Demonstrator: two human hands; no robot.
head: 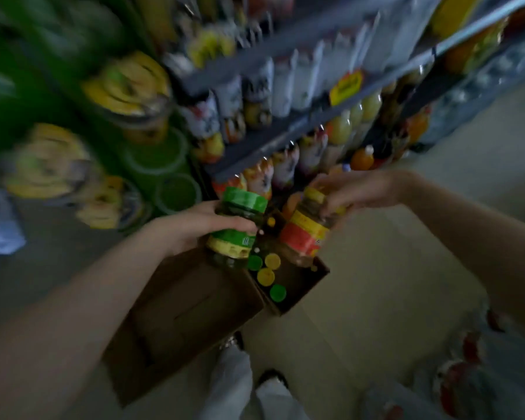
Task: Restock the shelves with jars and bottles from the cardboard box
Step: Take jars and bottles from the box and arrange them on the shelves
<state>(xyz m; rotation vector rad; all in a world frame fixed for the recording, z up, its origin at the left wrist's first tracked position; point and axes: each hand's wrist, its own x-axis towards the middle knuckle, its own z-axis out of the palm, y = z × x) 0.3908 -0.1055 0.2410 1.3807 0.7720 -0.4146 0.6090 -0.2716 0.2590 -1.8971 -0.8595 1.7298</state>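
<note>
Head view, blurry. Left hand [194, 224] grips green-lid jar [238, 225] at frame middle. Cardboard box [194, 304] sits open below, colored caps [267, 275] inside. Right hand [349, 192] holds yellow-lid jar [308, 230] by top. Shelves [288, 131] of bottles fill upper right.

The whole view is smeared by motion, worst at the left, where the yellow-lidded jars [128, 86] and the green lids [158, 159] below them show only as streaks. No label on the shelf bottles [285, 83] can be read, nor the yellow price tag [346, 83]. The green-lidded jar [238, 225] has its near side covered by the left hand [200, 222]; the yellow-lidded jar [308, 228] has its cap partly under the right hand [355, 192]. Both jars hide part of the cardboard box [194, 304], inside which only small round caps [265, 275] show. Both forearms run off the frame's edges. The packs [467, 374] at lower right are cut off and blurred.
</note>
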